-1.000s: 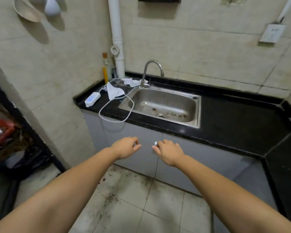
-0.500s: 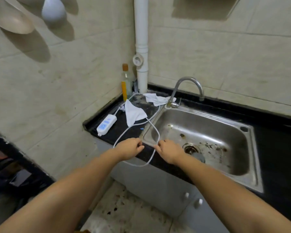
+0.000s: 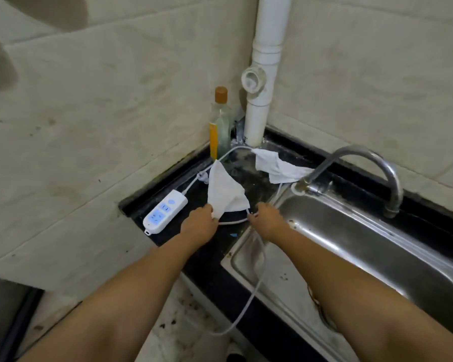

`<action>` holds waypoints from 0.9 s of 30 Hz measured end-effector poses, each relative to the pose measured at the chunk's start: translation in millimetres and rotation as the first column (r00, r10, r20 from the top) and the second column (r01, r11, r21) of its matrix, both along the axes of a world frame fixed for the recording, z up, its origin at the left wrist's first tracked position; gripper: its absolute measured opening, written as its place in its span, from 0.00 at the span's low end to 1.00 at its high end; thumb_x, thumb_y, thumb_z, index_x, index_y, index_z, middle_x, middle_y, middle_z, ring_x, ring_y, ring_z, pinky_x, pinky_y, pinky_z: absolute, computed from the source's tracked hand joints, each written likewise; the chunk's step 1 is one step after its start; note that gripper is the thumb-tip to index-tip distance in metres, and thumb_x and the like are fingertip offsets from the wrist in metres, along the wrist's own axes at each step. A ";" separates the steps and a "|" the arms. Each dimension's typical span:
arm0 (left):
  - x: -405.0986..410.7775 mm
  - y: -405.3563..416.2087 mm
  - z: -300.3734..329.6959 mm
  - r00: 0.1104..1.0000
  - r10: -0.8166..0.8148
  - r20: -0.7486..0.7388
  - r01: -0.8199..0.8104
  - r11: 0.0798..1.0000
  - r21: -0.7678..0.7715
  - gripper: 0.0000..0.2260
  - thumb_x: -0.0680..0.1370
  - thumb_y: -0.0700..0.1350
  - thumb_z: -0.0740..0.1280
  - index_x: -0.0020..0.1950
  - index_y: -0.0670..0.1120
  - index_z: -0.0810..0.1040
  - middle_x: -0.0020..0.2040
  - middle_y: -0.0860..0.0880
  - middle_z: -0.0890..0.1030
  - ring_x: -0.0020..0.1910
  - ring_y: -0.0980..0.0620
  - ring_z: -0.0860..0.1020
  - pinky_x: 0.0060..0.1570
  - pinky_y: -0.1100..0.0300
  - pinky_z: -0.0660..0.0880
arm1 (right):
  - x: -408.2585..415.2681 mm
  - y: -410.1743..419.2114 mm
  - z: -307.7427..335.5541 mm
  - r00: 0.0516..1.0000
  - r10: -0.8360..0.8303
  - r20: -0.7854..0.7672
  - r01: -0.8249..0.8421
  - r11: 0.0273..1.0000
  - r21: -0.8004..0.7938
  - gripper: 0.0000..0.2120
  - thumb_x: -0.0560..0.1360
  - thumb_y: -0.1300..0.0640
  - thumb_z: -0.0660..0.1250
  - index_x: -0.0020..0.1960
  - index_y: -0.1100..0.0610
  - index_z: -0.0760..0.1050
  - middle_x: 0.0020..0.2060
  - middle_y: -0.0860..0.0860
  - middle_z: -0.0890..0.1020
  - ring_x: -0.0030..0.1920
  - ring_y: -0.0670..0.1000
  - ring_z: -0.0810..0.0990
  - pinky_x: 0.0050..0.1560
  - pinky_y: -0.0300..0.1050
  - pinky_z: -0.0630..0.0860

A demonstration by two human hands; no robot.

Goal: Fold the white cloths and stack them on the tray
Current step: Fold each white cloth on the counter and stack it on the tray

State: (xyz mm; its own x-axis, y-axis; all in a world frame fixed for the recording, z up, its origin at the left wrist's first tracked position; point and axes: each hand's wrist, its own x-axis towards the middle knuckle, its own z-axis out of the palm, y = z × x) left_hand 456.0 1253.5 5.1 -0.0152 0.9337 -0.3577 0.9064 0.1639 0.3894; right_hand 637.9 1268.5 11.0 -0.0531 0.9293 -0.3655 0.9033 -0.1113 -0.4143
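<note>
A soft, crumpled white cloth lies on the glossy black table, its long axis running from 11 o'clock down to 5. The left hand pinches its lower corner; the right hand pinches its other lower edge at 3 o'clock of the left. A second rumpled white cloth lies at 1 o'clock, beside the curved metal tap. The steel sink holds only grime.

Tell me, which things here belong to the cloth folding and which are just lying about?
Part of the job:
- crumpled white cloth near the counter's front, gripped at its lower corners by the left hand and right hand
- second white cloth by the tap

Lying about:
- white power strip
- orange-capped glass bottle
- steel sink
- white drainpipe

No tray shows.
</note>
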 end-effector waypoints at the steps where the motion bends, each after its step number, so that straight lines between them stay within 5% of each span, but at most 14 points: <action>1: 0.1 8.4 -5.7 0.999 0.044 0.012 -0.044 0.999 -0.012 0.16 0.80 0.48 0.58 0.64 0.41 0.68 0.62 0.39 0.74 0.60 0.40 0.73 0.56 0.49 0.72 | -1.4 12.4 -3.0 1.000 -0.007 -0.007 0.007 1.000 0.007 0.19 0.80 0.50 0.59 0.64 0.62 0.68 0.62 0.61 0.72 0.62 0.60 0.72 0.61 0.53 0.70; 6: 4.5 35.1 -30.2 0.990 0.141 0.002 -0.141 0.988 -0.060 0.17 0.80 0.50 0.61 0.63 0.41 0.67 0.63 0.39 0.72 0.62 0.40 0.72 0.58 0.47 0.72 | -9.8 53.3 -26.1 1.000 0.021 0.005 -0.021 1.000 -0.021 0.22 0.79 0.49 0.61 0.67 0.61 0.66 0.64 0.61 0.70 0.64 0.61 0.71 0.64 0.54 0.69; 12: 12.1 39.0 -45.5 0.987 0.128 -0.098 -0.131 0.991 -0.021 0.21 0.77 0.51 0.65 0.65 0.41 0.65 0.65 0.41 0.70 0.65 0.42 0.70 0.59 0.47 0.71 | -18.2 60.0 -47.5 0.996 0.007 0.091 -0.012 0.998 0.057 0.15 0.79 0.51 0.60 0.60 0.59 0.72 0.59 0.59 0.74 0.60 0.60 0.73 0.58 0.53 0.72; 17: 8.5 41.6 -43.0 0.992 0.046 -0.121 -0.046 0.999 0.003 0.13 0.80 0.47 0.60 0.59 0.41 0.72 0.60 0.41 0.72 0.60 0.42 0.72 0.57 0.49 0.71 | -15.1 59.0 -40.3 0.997 -0.037 -0.069 0.043 0.994 0.096 0.08 0.79 0.54 0.58 0.50 0.58 0.72 0.52 0.60 0.78 0.53 0.60 0.76 0.51 0.51 0.72; 20: 1.9 43.8 -29.1 0.970 0.207 0.129 -0.214 0.976 0.047 0.06 0.79 0.44 0.60 0.49 0.41 0.70 0.50 0.40 0.77 0.50 0.41 0.76 0.50 0.50 0.73 | -12.9 54.4 -18.6 0.965 -0.129 -0.230 0.156 0.983 0.100 0.06 0.80 0.56 0.57 0.46 0.57 0.67 0.45 0.59 0.78 0.48 0.58 0.77 0.46 0.49 0.72; 23: -2.7 43.1 -4.2 0.887 0.282 0.365 -0.341 0.934 0.107 0.06 0.79 0.41 0.60 0.42 0.44 0.65 0.35 0.47 0.72 0.39 0.46 0.72 0.36 0.55 0.67 | -6.7 44.9 8.1 0.899 -0.242 -0.364 0.303 0.945 0.120 0.05 0.80 0.58 0.56 0.48 0.59 0.65 0.43 0.56 0.74 0.44 0.55 0.73 0.43 0.46 0.68; 27: -0.5 36.0 31.6 0.813 0.241 0.530 -0.385 0.906 0.179 0.05 0.80 0.40 0.59 0.44 0.45 0.67 0.40 0.45 0.76 0.39 0.46 0.75 0.33 0.60 0.67 | 12.6 15.9 41.1 0.790 -0.372 -0.487 0.489 0.861 0.137 0.10 0.80 0.59 0.56 0.57 0.63 0.71 0.47 0.54 0.74 0.48 0.53 0.73 0.48 0.43 0.68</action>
State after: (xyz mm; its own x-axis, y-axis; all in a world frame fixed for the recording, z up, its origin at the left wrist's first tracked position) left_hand 455.5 1289.5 36.8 -0.2155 0.9668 -0.1376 0.5037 0.2308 0.8325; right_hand 650.6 1284.4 52.1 0.2782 0.9468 -0.1619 0.5070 -0.2879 -0.8124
